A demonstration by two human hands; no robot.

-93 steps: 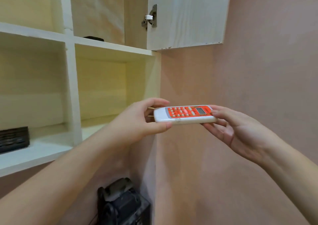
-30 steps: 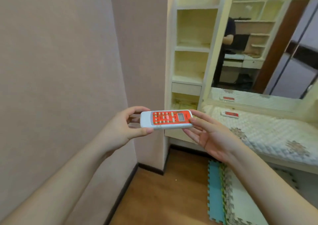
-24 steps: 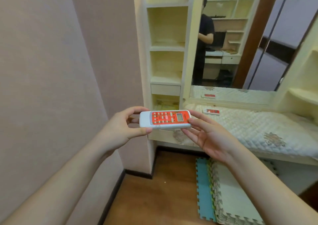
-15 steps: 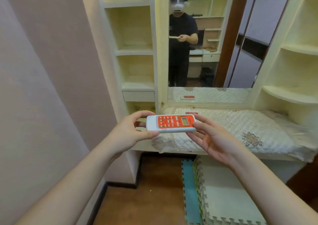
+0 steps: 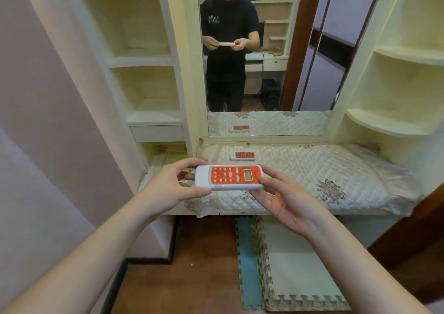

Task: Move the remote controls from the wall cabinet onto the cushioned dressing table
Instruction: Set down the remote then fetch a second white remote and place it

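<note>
left hand [image 5: 173, 188] and right hand [image 5: 286, 200] hold remote [image 5: 229, 177]; underside hidden.

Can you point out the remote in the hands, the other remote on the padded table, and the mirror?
Held remote [image 5: 229, 178], head view, on its orange button face.
Second remote [image 5: 242, 155], head view, on its orange middle.
Mirror [image 5: 310, 78], head view, on the glass right of the reflected person.

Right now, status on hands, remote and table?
Left hand and right hand both grip the orange remote. Held above quilted dressing table, not yet down. Second remote already there; landing spot looks free.
</note>
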